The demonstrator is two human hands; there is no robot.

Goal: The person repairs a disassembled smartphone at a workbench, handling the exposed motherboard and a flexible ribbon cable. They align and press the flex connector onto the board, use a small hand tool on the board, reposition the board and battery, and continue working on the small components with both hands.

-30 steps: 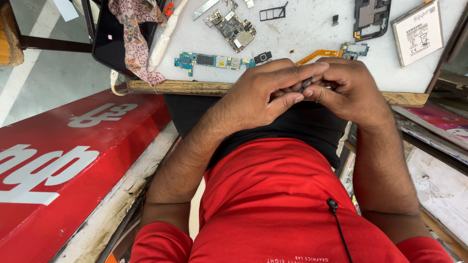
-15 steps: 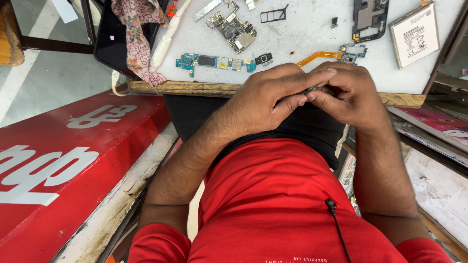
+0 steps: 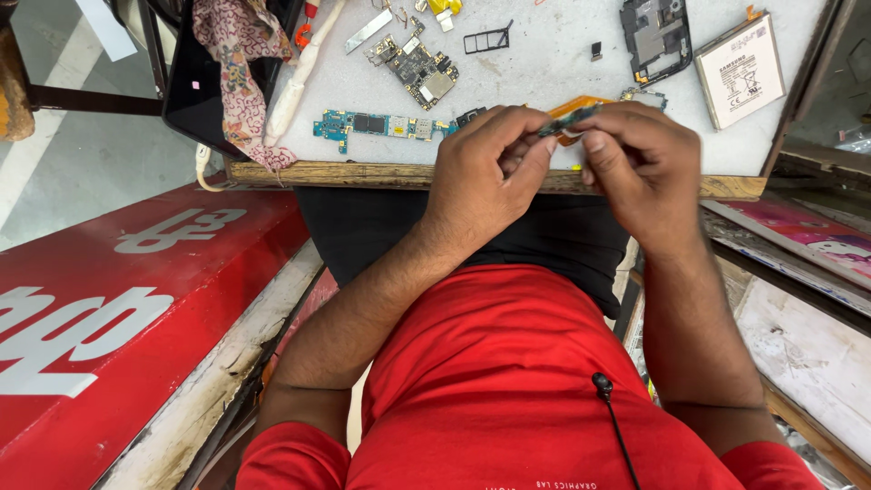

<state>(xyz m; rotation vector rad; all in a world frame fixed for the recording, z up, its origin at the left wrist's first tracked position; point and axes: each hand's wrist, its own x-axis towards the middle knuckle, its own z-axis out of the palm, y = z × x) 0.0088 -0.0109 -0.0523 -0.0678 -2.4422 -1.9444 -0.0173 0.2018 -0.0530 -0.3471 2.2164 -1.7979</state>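
My left hand [image 3: 485,177] and my right hand [image 3: 640,168] meet over the near edge of the white worktable [image 3: 544,63]. Together their fingertips pinch a small green circuit piece [image 3: 564,119], and an orange flex cable [image 3: 581,104] shows just behind it. A long blue-green circuit board [image 3: 376,124] lies on the table left of my left hand. Further back sits a square motherboard [image 3: 419,68]. How the small piece is split between the two hands is partly hidden by my fingers.
A white phone battery [image 3: 739,73] and a dark phone frame [image 3: 655,36] lie at the table's back right. A patterned cloth [image 3: 238,77] and a black phone [image 3: 195,82] hang at the left edge. A red painted board [image 3: 109,299] lies below left.
Both hands have lifted from my lap toward the table edge, and the small circuit piece now shows between the fingertips.
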